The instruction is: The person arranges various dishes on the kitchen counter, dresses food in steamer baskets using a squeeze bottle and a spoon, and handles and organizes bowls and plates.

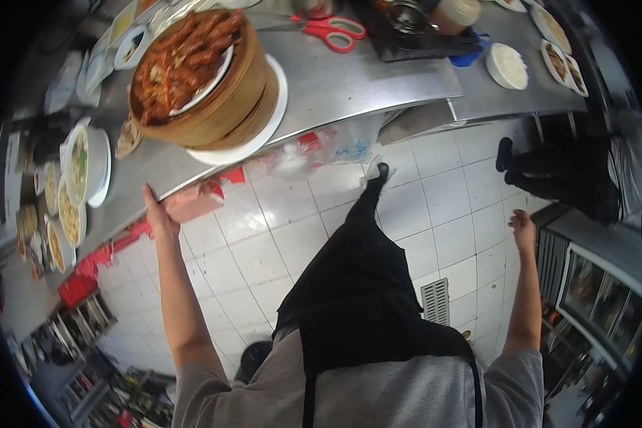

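My left hand point(161, 216) is at the front edge of the steel counter point(349, 93), with a finger stretched out and nothing held. Whether it touches the edge I cannot tell. Out to the right, my right hand point(522, 227) hangs over the floor, fingers loosely bent and apart, holding nothing. Closest to the left hand on the counter is a bamboo steamer point(246, 103) on a white plate point(280, 107). A white dish inside it is heaped with reddish-brown glazed food point(185, 64) that looks like chicken feet.
Red-handled scissors point(339, 32) and a black stove point(406, 36) are farther back. Dishes of food, including a soup bowl point(82, 167), line the left; a white bowl point(507, 66) stands right. Another person's dark-clad legs point(563, 185) are at right, near a glass-door fridge point(595, 299). The floor point(264, 242) is tiled.
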A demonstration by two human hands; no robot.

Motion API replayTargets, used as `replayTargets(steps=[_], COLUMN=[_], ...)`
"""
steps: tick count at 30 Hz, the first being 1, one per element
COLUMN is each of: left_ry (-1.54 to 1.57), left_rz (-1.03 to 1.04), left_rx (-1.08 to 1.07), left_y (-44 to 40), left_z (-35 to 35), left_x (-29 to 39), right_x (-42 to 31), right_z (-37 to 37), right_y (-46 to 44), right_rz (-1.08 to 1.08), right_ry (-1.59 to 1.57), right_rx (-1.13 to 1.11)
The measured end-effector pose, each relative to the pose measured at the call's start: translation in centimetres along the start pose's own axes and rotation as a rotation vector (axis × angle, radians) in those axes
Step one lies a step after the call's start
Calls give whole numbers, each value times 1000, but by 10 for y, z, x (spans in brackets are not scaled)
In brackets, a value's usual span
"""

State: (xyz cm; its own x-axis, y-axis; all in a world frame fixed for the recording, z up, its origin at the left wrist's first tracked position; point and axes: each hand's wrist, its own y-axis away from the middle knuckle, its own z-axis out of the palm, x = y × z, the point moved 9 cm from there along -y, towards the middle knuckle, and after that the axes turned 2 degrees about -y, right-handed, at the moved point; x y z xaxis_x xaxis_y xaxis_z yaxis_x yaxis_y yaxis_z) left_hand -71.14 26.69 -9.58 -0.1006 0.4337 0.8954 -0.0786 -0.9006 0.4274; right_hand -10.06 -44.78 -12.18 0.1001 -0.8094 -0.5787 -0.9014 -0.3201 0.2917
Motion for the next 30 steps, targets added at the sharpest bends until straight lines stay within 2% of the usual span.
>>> replayTargets(steps=[2, 3, 4, 7, 8, 9, 10, 11, 12, 13, 14, 16, 18, 19, 20, 21, 22, 23, 24, 26, 30], left_ry=[-12, -15, -26, -77, -80, -82, -81, -76, -78, -79, -62, -34, -25, -15, 7, 23, 38, 18, -2, -29, -22], left_rz=[-45, -61, -69, -67, -51, -39, -26, -26, -30, -34, -62, -116, -68, -41, -20, -6, 8, 17, 27, 57, 150], left_rx=[-4, -17, 2, 61, 46, 31, 18, 1, -11, -20, -40, -73, -64, -62, -60, -57, -54, -22, 8, 58, 161], left_y=[-6, -9, -7, 13, 10, 2, -3, -5, -7, -7, -5, 9, 22, 22, 17, 10, 7, 9, 12, 14, 18], left_z=[-10, -13, -14, 0, -4, -10, -13, -13, -16, -19, -16, -2, 10, 14, 12, 8, 5, 2, 3, 2, -4], left_x=[-8, -8, -6, 4, 3, 0, -2, -3, -4, -4, -5, -1, 9, 10, 9, 6, 3, 2, 5, 11, 16], right_x=[-22, -4, 16, 87, 108, 139, 189, 197, 195, 163, 163, 143, 145, 136, 117, 63, 45, 5, -24, -29, 13], right_z=[53, 80, 103, 141, 149, 155, 167, 171, 162, 155, 160, 165, 187, 189, 195, 190, 195, 195, 197, 210, 238], right_y=[5, 13, 32, 105, 132, 160, 185, 210, 233, 251, 257, 257, 214, 178, 145, 118, 95, 83, 81, 79, 98], right_rz=[-25, -65, -12, -27, -36, 137, 192, 134, 402, 467, 306, 428, 249, 88, -70, -171, -194, -81, 27, 118, 82], right_ry=[-98, -97, -171, 131, 140, 159, 41, 164, 147, 185, 295, 186, 109, 91, 73, 251, 152, 166, 11, -173, -48], right_rx=[-216, -354, -429, -529, -592, -634, -683, -772, -774, -814, -903, -1015, -1002, -904, -805, -675, -612, -570, -568, -574, -756])
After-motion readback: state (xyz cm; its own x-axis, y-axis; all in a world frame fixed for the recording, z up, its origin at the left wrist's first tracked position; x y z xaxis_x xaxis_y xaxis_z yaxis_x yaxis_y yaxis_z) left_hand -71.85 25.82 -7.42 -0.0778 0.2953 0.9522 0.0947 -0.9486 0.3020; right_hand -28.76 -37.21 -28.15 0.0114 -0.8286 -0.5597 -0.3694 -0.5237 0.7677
